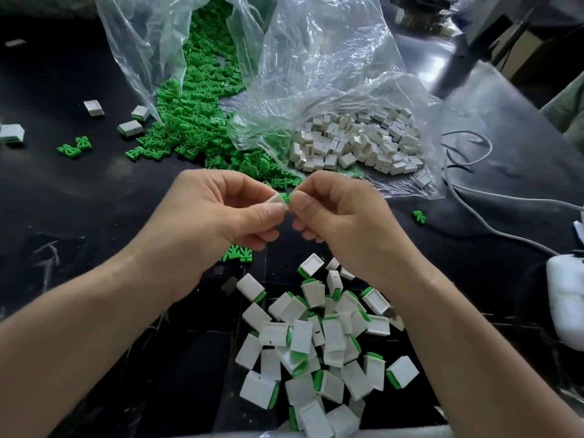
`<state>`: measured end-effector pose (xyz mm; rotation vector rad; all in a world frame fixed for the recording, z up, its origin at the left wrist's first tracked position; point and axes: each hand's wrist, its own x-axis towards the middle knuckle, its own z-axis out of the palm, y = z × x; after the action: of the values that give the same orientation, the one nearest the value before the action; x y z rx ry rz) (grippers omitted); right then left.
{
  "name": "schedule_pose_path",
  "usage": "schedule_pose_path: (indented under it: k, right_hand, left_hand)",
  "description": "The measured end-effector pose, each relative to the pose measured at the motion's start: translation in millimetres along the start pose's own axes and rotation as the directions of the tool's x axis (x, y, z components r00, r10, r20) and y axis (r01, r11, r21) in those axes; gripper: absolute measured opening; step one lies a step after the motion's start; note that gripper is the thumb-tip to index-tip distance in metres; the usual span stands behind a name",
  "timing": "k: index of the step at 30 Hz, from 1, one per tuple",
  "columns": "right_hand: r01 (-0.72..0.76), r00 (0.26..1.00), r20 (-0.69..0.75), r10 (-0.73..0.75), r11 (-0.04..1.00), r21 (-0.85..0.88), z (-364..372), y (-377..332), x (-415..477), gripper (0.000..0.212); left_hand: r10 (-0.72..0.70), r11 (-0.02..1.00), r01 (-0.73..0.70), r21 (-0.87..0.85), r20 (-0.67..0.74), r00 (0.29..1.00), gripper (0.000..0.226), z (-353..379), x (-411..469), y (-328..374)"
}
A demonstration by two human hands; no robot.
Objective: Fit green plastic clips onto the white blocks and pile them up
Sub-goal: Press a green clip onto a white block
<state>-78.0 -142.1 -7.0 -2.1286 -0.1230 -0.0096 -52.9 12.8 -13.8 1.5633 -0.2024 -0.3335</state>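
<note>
My left fingers (264, 214) pinch a white block (275, 199) above the desk (94, 213), my right fingers (304, 205) pinch the green clip (286, 197) at its end; I should keep both square and press straight in

Black tabletop (79, 200) on every side of the grip: just beyond it to the left a clear bag (151, 42) spills a heap of green clips (189, 128), and beyond to the right a second bag (331, 58) holds loose white blocks (363, 143). Below the grip, nearer the person, sits the pile of clipped blocks (316, 343), with two stray clips (237, 254) between. Far left lie scattered clipped blocks (129, 128) and a pair of clips (74, 147); out right, one lone clip (418, 216), grey cables (490, 147) and a white plastic object (565, 305).
</note>
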Motion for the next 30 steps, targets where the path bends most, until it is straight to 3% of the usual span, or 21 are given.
schedule_pose_path:
  k: [11, 15, 17, 20, 23, 26, 28, 30]
  right_hand:
    - [0.231, 0.969, 0.178, -0.173, 0.892, -0.389, -1, -6, -4, 0.02]
    - [0.272, 0.961, 0.144, -0.235, 0.894, -0.355, -4, -7, -4, 0.018]
    - [0.202, 0.978, 0.092, -0.185, 0.951, -0.235, -8, -7, -5, 0.018]
    - [-0.028, 0.998, 0.061, 0.019, 0.988, 0.151, -13, -8, -5, 0.033]
    - [-0.28, 0.947, 0.263, 0.183, 0.871, 0.404, -11, -6, -3, 0.058]
    - [-0.403, 0.875, 0.475, 0.094, 0.686, 0.606, 1, -9, -2, 0.057]
    - [-0.445, 0.856, 0.515, 0.052, 0.583, 0.68, 6, -12, -3, 0.053]
    - [-0.463, 0.846, 0.531, 0.046, 0.556, 0.69, 6, -13, -2, 0.054]
  left_hand:
    - [0.109, 0.948, -0.127, 0.291, 0.077, 0.991, 0.007, -1, -4, -1]
    - [0.106, 0.978, -0.124, 0.17, 0.11, 0.988, 0.017, -3, -4, 3]
    - [0.122, 0.987, -0.131, 0.091, 0.102, 0.987, 0.015, -2, -2, 4]
    - [0.135, 0.99, -0.132, -0.045, 0.076, 0.988, 0.025, -1, -2, 6]
    - [0.158, 0.986, -0.153, -0.061, 0.093, 0.983, 0.034, 1, -3, 7]
    - [0.132, 0.984, -0.118, -0.13, 0.102, 0.986, 0.021, 2, -5, 7]
    - [0.129, 0.984, -0.115, -0.136, 0.1, 0.987, 0.02, 3, -5, 8]
    - [0.14, 0.984, -0.126, -0.129, 0.106, 0.984, 0.02, 2, -7, 10]
